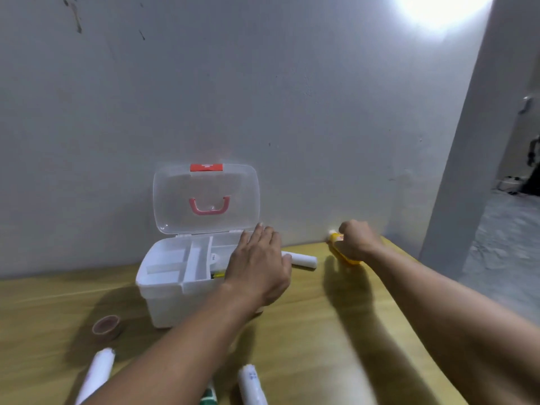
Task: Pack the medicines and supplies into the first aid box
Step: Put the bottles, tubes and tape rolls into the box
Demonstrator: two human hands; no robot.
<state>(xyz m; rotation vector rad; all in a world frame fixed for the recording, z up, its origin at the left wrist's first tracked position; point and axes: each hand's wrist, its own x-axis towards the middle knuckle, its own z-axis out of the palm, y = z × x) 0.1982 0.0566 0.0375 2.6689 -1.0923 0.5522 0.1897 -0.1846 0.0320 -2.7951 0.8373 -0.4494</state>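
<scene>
White translucent plastic first aid box (172, 290), clear lid (175, 197) with red latch (206, 167) and pink handle (209, 206). Yellow bottle (344, 254), white rolls (301, 259), brownish tape ring (106, 327). Yellowish wood-grain counter (306, 331); pale grey wall (263, 83).

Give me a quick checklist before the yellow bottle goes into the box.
1. Box lid open: ok.
2. Right hand closed on yellow bottle: ok.
3. Bottle cap shut: cannot tell.
4. Tray has free compartments: ok.
5. Left hand clear of the box opening: not ok, it covers the right side.
6. White roll beside the box, out of the way: ok.
</scene>
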